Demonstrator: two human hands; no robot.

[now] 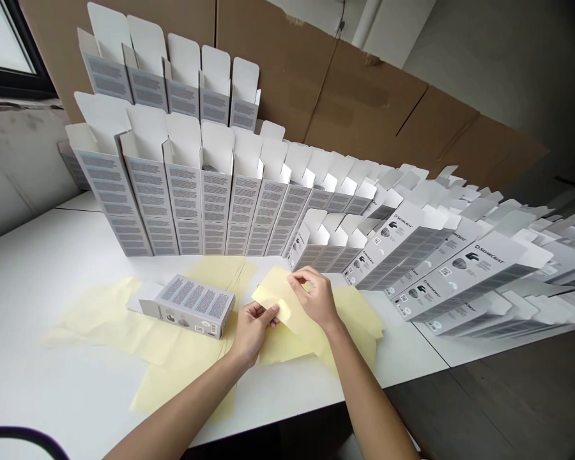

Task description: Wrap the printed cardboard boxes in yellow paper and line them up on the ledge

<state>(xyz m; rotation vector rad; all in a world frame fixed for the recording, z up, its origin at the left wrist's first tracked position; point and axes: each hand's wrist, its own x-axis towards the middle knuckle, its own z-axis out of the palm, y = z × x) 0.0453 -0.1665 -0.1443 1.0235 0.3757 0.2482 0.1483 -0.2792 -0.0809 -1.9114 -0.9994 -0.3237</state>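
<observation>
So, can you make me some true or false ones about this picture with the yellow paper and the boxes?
1. The left hand and right hand both hold a pale yellow sheet of thin paper. True.
2. The closed white-and-grey rectangular cardboard box stands upright on its end. False: it lies down on other pale yellow paper.
3. Rows of open white-and-grey cardboard boxes stand beyond the hands. True.
4. The table is dark brown wood. False: it is a white table top.
</observation>
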